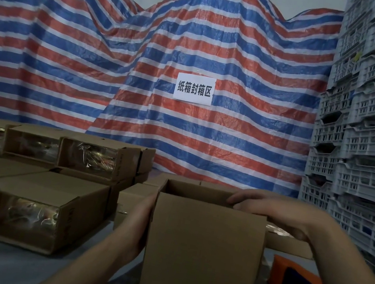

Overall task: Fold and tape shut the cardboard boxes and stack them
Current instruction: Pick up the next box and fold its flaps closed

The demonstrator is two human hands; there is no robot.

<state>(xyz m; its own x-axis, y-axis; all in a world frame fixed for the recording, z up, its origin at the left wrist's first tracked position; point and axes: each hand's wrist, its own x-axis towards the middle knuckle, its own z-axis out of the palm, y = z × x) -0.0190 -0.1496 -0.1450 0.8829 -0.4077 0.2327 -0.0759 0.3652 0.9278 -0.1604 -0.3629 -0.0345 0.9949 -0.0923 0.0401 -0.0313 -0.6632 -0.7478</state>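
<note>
An open-topped brown cardboard box stands on the grey table right in front of me. My left hand lies flat against its left side, fingers straight. My right hand reaches over the box's right top edge, with the fingertips on a flap inside the opening. To the left, several taped boxes lie in rows, with shiny clear tape over their ends, and more of them are stacked behind.
An orange and dark tape dispenser lies on the table at the right. Flat cardboard lies behind the box. Grey plastic crates are stacked high on the right. A striped tarp with a paper sign hangs behind.
</note>
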